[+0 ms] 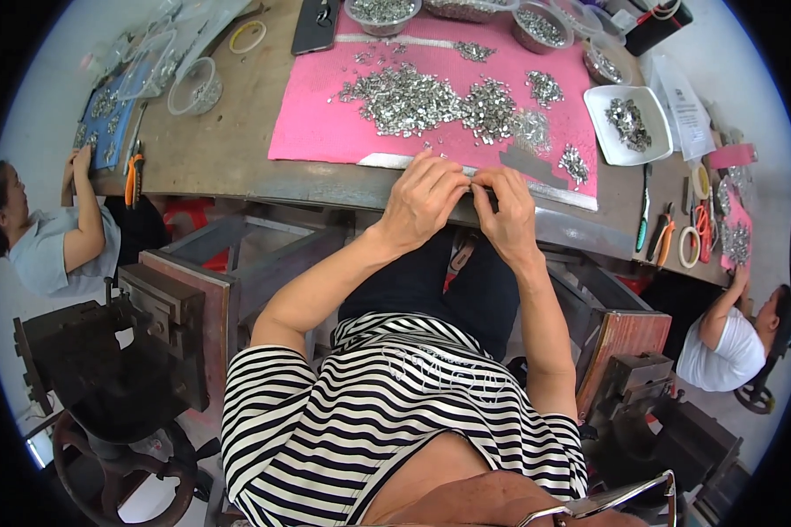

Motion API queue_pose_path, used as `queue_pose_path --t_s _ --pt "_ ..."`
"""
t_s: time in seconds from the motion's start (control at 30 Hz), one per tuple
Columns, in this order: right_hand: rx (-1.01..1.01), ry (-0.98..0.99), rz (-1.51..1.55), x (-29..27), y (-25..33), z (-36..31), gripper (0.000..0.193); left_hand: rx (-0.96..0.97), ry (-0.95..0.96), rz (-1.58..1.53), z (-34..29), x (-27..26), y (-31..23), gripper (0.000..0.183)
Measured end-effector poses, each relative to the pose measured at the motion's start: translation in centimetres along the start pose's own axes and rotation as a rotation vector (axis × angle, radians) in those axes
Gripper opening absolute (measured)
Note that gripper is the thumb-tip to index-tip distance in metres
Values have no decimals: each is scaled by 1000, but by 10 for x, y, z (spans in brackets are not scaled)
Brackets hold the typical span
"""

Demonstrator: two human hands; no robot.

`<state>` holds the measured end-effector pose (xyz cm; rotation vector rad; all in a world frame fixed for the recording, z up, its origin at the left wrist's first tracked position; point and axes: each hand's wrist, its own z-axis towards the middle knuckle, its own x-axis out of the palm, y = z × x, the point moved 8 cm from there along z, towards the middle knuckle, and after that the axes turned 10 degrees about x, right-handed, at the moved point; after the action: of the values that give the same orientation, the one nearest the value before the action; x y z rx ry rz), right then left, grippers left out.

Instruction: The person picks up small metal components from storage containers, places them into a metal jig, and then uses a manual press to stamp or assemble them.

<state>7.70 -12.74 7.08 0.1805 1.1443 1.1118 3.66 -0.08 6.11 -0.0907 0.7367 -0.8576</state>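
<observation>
At the near edge of the worktop (220, 114), a person in a striped top brings both hands together, the left hand (426, 195) and right hand (506, 207) almost touching, fingertips drawn into narrow pinches; from here I cannot tell what, if anything, sits between them. Just beyond lies a pink mat (312, 119) with a broad heap of small silvery metal pieces (404, 97), and a tighter pile (489, 110) adjoins it on the right. A small cluster (574, 164) lies near the mat's right edge, and another (545, 88) farther off. Right of the mat, a white square dish (606, 151) holds more pieces. Along the far side I see clear tubs, one (383, 28) standing beside a dark phone (315, 28). Over to the left, orange-handled pliers (133, 180) lie near the worktop's edge, with a yellowish ring (247, 37) farther back. Beyond them, at the far left, one co-worker (61, 237) sits with arms on the worktop; another (721, 347) sits at the far right.
</observation>
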Motion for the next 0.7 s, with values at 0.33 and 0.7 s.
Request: queue_pose_path --t_s 0.33,0.7 --pt "-201 77 -155 3 21 19 13 -131 -81 79 2 -40 51 11" --pt "-156 291 -101 55 -10 50 5 -154 107 186 -12 32 97 6"
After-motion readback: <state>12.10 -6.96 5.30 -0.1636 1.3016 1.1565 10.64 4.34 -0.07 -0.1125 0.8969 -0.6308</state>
